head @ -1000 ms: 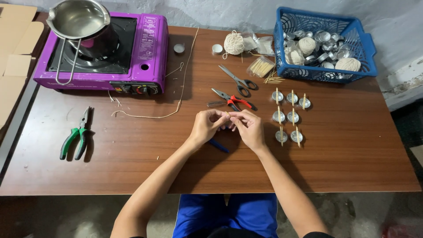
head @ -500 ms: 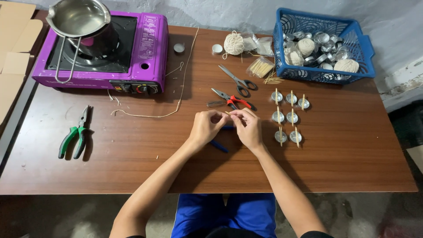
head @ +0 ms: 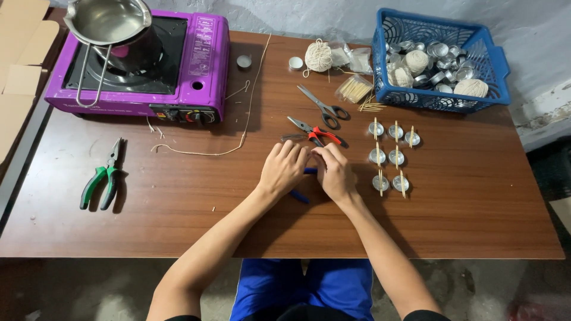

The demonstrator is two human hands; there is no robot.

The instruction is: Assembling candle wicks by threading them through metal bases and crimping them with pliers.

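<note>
My left hand [head: 282, 168] and my right hand [head: 334, 173] meet at mid-table, fingers curled and fingertips pressed together on something small that the fingers hide. Under them lies a blue-handled tool [head: 300, 196], with only its handles showing. Red-handled pliers [head: 316, 134] lie just beyond my fingertips. Right of my right hand stand several small metal tins [head: 392, 157], with thin wooden sticks laid across them.
Scissors [head: 324, 108], a twine ball [head: 318, 57] and a bag of sticks [head: 354, 89] lie further back. A blue basket [head: 440, 101] of tins stands back right. A purple stove [head: 205, 65] with a steel pot [head: 110, 21] is back left. Green pliers [head: 102, 181] lie left, and a string [head: 241, 128] trails nearby.
Both hands stay together at the same spot, with only slight finger movement. Nothing else on the table has moved.
</note>
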